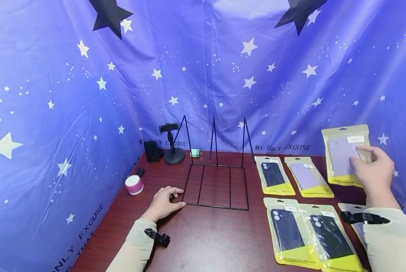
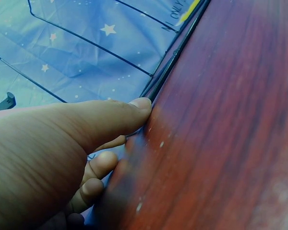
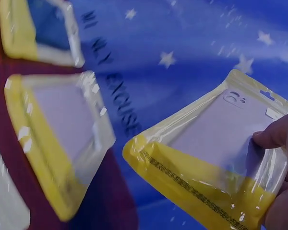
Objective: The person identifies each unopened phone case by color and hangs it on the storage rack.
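My right hand (image 1: 374, 166) grips the right edge of a clear-and-yellow pouch holding a lilac phone case (image 1: 338, 153), thumb on its front. The pouch is held up off the table, and its camera cutout shows in the right wrist view (image 3: 235, 98). My left hand (image 1: 163, 204) pinches the front left corner of a black wire rack (image 1: 216, 207), which stands on the table. In the left wrist view the thumb (image 2: 139, 103) lies against the rack's bar; the other fingers are partly hidden behind it.
Right of the rack lie several pouched phone cases: a dark one (image 1: 272, 173) and a lilac one (image 1: 306, 175) behind, dark ones (image 1: 287, 230) in front. A phone stand (image 1: 173, 155), black block (image 1: 152, 151), green plug (image 1: 195, 153) and pink-white round object (image 1: 134, 185) stand left.
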